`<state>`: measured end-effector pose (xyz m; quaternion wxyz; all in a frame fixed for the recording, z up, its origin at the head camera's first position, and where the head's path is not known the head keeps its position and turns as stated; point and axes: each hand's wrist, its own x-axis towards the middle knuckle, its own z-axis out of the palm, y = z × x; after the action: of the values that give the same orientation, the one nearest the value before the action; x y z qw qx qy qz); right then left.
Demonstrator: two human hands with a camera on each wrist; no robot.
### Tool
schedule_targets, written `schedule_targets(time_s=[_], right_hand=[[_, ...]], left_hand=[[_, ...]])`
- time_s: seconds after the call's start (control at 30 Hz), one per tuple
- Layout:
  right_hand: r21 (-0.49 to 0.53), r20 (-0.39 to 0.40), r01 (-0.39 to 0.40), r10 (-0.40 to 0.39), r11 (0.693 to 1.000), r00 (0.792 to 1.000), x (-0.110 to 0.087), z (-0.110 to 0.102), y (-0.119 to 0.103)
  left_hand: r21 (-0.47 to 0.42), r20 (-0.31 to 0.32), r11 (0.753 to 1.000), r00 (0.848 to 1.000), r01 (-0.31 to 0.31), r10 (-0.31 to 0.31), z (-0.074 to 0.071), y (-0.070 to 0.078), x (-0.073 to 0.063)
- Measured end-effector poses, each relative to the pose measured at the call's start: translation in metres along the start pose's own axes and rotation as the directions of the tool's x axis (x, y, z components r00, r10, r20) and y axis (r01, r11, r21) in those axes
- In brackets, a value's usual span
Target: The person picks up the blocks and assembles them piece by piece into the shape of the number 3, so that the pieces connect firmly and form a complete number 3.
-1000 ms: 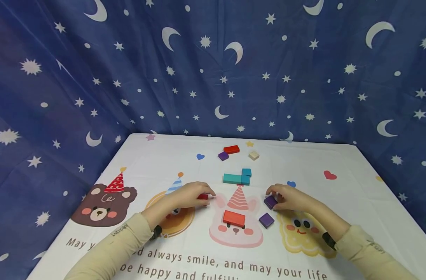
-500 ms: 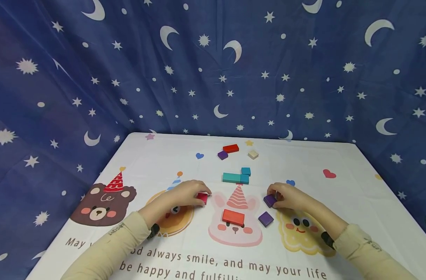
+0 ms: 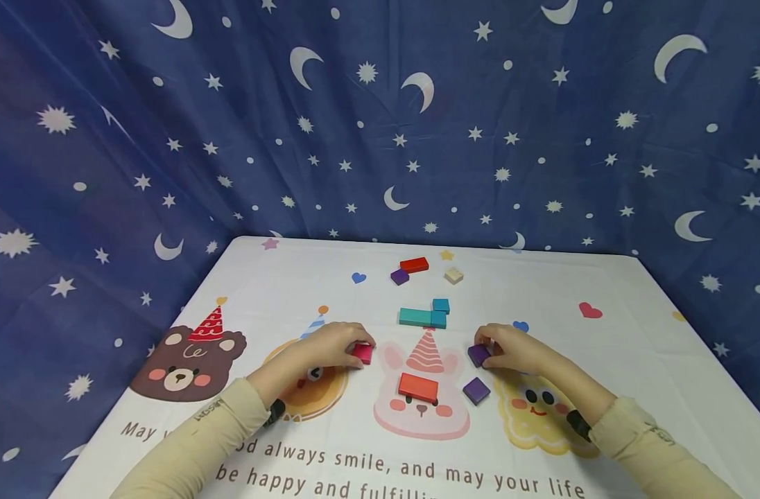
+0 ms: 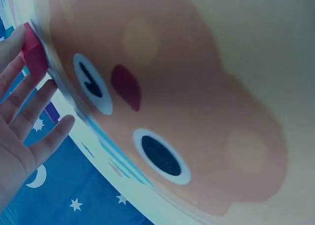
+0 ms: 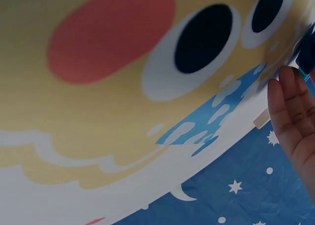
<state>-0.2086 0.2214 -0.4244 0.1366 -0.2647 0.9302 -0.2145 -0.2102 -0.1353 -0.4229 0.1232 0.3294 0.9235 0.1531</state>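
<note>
Between thumb and fingers, my left hand [image 3: 335, 344] pinches a crimson block [image 3: 363, 354] left of the printed rabbit. The left wrist view shows this block [image 4: 34, 51] at the thumb and fingertips, the other fingers spread. My right hand [image 3: 519, 348] pinches a dark purple block [image 3: 478, 356] on the rabbit's right side. In the right wrist view the hand [image 5: 297, 119] sits at the right edge, its block [image 5: 307, 52] partly cut off. Between the hands lie an orange-red block [image 3: 418, 387] and a second purple block [image 3: 476, 391].
Beyond the hands, a teal block [image 3: 415, 317] touches a blue block [image 3: 439, 319], with another blue block [image 3: 440, 305] behind. Farther back are a red block [image 3: 414, 265], a purple block [image 3: 400, 277] and a cream block [image 3: 453, 276]. A starry curtain [image 3: 330, 180] hangs behind the table.
My right hand has shifted slightly left and away with its purple block. The crimson block in my left hand has turned a little and more of it shows. The other blocks stay put.
</note>
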Motion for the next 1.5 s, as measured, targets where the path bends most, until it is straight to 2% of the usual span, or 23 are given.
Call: schedule_targets(time_s=[0.33,0.47,0.7,0.93,1.23,1.5], right_hand=[[-0.105,-0.053,0.060,-0.065,0.993,0.996,0.012,0.004,-0.012],[-0.107,-0.052,0.027,-0.032,0.994,0.998,0.018,0.005,-0.018],[-0.125,-0.080,0.041,-0.052,0.991,0.995,0.027,0.009,-0.026],[-0.118,-0.096,-0.008,-0.003,0.993,0.995,0.035,0.014,-0.031],[-0.132,-0.114,-0.046,0.031,0.990,0.993,0.043,0.016,-0.036],[-0.132,-0.121,-0.049,0.033,0.990,0.992,0.046,0.016,-0.038]], left_hand=[[-0.023,0.003,0.999,0.999,0.037,-0.037,0.003,-0.002,0.001],[-0.017,0.003,1.000,1.000,0.018,-0.018,0.002,-0.001,0.001],[0.001,0.014,1.000,1.000,-0.012,0.012,0.003,-0.003,0.001],[-0.007,0.011,0.999,0.999,-0.041,0.041,0.001,-0.005,0.001],[0.036,-0.014,0.998,0.999,-0.043,0.044,-0.001,-0.004,0.006],[0.025,0.000,0.999,1.000,-0.031,0.031,-0.003,-0.004,0.004]])
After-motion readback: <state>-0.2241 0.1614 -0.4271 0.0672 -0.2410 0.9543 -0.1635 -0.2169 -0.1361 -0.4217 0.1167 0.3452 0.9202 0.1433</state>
